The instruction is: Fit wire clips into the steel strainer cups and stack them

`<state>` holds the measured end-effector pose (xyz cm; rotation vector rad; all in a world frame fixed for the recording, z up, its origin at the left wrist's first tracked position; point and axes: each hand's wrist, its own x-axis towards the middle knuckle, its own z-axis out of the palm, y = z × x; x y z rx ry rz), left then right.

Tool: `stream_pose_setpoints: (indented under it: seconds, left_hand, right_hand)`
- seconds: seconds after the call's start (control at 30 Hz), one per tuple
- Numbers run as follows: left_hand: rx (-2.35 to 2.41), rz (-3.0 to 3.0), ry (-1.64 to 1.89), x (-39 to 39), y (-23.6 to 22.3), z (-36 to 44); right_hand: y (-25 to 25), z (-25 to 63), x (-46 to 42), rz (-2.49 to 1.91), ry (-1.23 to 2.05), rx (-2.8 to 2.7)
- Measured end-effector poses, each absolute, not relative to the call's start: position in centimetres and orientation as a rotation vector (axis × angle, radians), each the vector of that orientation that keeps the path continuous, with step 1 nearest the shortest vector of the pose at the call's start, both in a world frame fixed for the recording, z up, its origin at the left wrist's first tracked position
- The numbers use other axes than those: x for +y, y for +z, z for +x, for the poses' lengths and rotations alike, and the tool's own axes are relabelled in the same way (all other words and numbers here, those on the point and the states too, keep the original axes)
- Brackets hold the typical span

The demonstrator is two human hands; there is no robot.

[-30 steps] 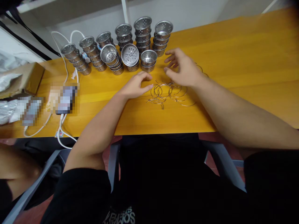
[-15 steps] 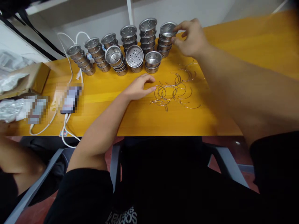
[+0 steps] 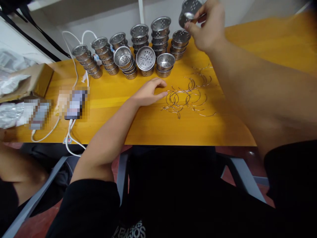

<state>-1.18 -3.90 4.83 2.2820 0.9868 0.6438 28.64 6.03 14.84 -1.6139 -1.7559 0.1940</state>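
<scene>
My right hand (image 3: 208,28) is raised above the far side of the yellow table (image 3: 153,125) and grips a small perforated metal cup (image 3: 188,10), lifted clear of the rightmost stack of cups (image 3: 180,43). My left hand (image 3: 148,92) rests flat on the table, fingers stretched toward a loose pile of thin wire rings and curved wires (image 3: 187,97). Several stacks of the same perforated metal cups (image 3: 138,49) stand in a row behind the left hand.
White cables (image 3: 74,76) run across the table's left part, beside blurred flat devices (image 3: 74,104) and a cardboard box with plastic wrap (image 3: 19,82). Another person's arm (image 3: 17,172) shows at the lower left. A grey chair frame (image 3: 34,198) sits below the table edge.
My right hand went from the wire pile to the rightmost cup stack, took the top cup and lifted it up. My left hand stayed in place.
</scene>
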Motion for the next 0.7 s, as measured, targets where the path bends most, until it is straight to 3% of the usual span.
stream_pose_setpoints:
  seconds: [0.33, 0.7]
  left_hand:
    - [1.046, 2.238, 0.818, -3.7, 4.5, -1.1]
    - [1.055, 2.357, 0.897, -4.7, 6.2, -0.3]
  right_hand:
    - [15.9, 29.2, -2.4, -1.177, -0.039, -1.951]
    - [11.9, 28.0, -8.3, -1.142, 0.572, -2.327]
